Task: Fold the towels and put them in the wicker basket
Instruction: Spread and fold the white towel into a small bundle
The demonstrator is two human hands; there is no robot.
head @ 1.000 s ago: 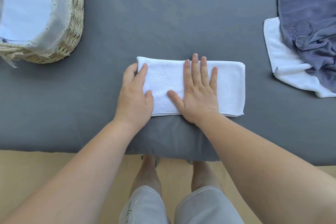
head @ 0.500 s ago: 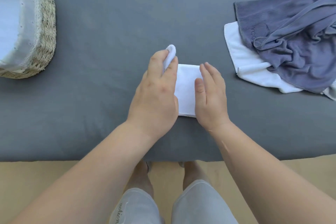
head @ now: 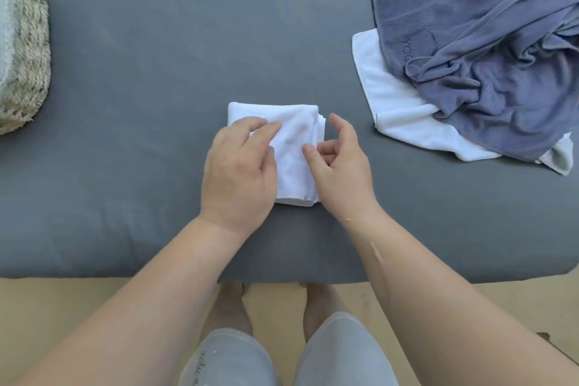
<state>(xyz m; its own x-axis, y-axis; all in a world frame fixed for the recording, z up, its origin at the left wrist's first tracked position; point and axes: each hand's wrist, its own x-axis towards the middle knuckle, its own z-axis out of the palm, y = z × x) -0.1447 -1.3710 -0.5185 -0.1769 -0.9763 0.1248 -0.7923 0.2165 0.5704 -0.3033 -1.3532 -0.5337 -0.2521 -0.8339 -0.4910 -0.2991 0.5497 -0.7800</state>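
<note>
Has just doubled the white towel (head: 297, 147) into a compact square. Presses it flat under the left hand (head: 239, 166), fingers straight; keeps the right hand (head: 340, 166) loosely curled, empty, at its right edge. Looks ready for the wicker basket (head: 25, 50), far left of the hands; leaves the blue towel (head: 488, 50) heaped to their right.

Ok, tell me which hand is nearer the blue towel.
Right. The right hand is at the folded towel's right edge, on the side facing the blue towel but apart from it. The left hand rests on the folded towel, farther left.
</note>
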